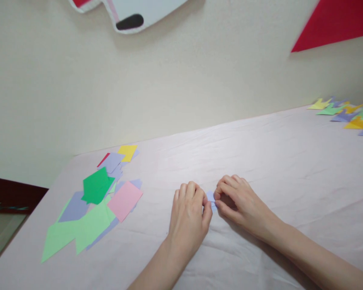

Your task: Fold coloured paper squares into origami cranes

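Blue-violet paper piece (211,197), below and right of frame centre | pinched at opposite sides by left hand (189,211) and right hand (242,201) | coloured sheets (97,186), lower left | jagged-topped papers (344,117), right edge

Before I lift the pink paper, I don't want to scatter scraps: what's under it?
Lavender paper shows past the upper-right edge of the pink paper, and light green paper along its lower-left edge. What lies beneath its middle is covered.

two bare hands (189,215), slender fingers (182,197), narrow bare wrists (272,227), slim bare forearms (317,257)
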The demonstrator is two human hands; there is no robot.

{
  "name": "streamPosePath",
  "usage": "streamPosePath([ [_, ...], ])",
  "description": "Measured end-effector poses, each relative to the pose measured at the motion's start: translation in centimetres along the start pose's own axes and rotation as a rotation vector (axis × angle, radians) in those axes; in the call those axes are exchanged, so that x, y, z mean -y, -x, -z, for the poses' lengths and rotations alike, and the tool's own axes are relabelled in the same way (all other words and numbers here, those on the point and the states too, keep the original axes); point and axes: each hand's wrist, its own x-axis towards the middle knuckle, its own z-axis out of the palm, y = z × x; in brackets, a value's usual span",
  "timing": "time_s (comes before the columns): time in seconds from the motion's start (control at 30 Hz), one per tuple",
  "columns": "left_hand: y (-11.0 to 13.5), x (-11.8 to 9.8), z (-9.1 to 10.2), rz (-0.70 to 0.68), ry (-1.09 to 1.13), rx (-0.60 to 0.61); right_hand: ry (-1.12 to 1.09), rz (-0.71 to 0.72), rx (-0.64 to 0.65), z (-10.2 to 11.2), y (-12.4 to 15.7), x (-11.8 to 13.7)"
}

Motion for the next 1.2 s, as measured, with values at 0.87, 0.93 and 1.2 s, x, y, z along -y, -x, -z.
streamPosePath([
  [0.87, 0.10, 0.47, 0.06, 0.042, 0.131, 0.021, -0.085, -0.054, 0.035, 0.75, -0.14, 0.20],
  [0.93, 0.09, 0.51, 0.10, 0.049, 0.147, 0.024, -0.097, -0.051, 0.033, 0.73, -0.16, 0.15],
  [1.2, 0.03, 0.43, 0.13, 0.052, 0.156, 0.017, -0.028, -0.072, -0.013, 0.15, -0.28, 0.44],
])
